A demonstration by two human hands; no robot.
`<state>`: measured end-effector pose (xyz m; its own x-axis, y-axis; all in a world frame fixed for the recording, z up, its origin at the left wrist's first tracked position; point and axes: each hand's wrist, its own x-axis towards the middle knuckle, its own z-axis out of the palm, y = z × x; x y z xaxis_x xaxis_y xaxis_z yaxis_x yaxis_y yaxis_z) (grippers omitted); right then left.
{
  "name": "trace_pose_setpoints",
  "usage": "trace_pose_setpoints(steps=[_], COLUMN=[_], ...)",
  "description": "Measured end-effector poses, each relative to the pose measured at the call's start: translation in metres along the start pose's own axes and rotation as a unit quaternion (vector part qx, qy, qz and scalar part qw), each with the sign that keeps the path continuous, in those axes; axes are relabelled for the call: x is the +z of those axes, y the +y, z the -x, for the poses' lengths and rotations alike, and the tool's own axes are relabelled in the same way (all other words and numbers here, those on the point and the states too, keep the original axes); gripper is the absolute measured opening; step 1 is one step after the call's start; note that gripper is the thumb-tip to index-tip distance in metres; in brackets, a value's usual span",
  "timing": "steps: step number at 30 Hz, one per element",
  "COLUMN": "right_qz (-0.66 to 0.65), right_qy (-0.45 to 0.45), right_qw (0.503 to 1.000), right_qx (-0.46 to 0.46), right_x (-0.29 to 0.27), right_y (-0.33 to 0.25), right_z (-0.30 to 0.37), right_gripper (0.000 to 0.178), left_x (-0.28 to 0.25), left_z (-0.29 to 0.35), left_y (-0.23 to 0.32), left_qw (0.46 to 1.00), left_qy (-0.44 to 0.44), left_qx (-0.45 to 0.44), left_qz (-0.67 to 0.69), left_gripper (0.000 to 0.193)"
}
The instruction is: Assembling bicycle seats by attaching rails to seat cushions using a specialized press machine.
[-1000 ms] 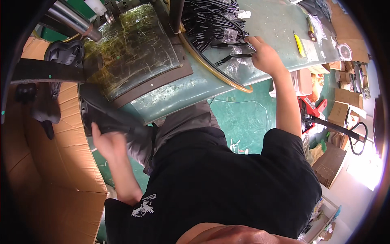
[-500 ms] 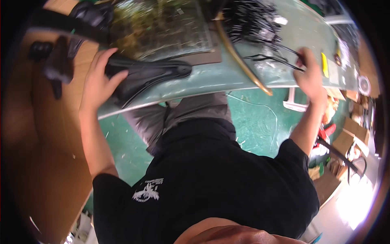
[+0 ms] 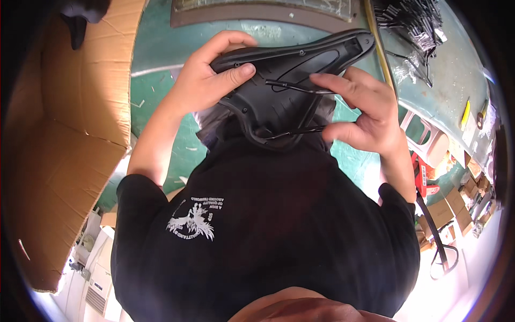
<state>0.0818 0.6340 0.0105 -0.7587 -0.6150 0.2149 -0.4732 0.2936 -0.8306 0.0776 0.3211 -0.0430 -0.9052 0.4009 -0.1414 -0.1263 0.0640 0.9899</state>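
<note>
While turned underside-up between both hands, black bicycle saddle [image 3: 289, 80] held close to the chest, above the black shirt [image 3: 257, 231]. Left hand [image 3: 206, 80] wrapped round the wide rear end, thumb pressed flat on the shell. Right hand [image 3: 365, 115] half open, fingers pinching the thin metal rails [image 3: 292, 88] along the underside. Probably light and stiff, that moulded shell, smooth enough to slip; best gripped by the rails or across the broad rear, not the narrow nose. Beyond the fingertips, green bench [image 3: 440, 80] with a heap of black metal parts [image 3: 413, 21] past the right hand. Left of the left hand, big plain brown cardboard sheet [image 3: 70, 134], no label visible. Below and right of the right hand, small brown cartons [image 3: 448, 206] stacked on the floor, plus a red-and-white package [image 3: 424, 177], print too small to read.
</note>
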Motion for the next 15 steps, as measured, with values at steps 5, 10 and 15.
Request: trace_pose_setpoints(steps=[5, 10, 15], right_qz=[0.074, 0.102, 0.131], right_qy=[-0.006, -0.008, -0.037], right_qw=[0.997, 0.994, 0.988], right_qx=[-0.022, -0.042, -0.078], right_x=[0.021, 0.028, 0.029], right_y=[0.006, 0.006, 0.0], right_z=[0.0, -0.004, -0.012], right_gripper=[0.023, 0.022, 0.022], left_x=[-0.004, -0.006, -0.01], left_z=[0.02, 0.031, 0.037], left_y=[-0.019, -0.011, -0.014], left_qw=[0.998, 0.997, 0.994], left_qy=[-0.028, -0.051, -0.074], left_qx=[0.049, -0.04, -0.044], left_qz=[-0.003, 0.051, 0.069], left_gripper=[0.042, 0.062, 0.069])
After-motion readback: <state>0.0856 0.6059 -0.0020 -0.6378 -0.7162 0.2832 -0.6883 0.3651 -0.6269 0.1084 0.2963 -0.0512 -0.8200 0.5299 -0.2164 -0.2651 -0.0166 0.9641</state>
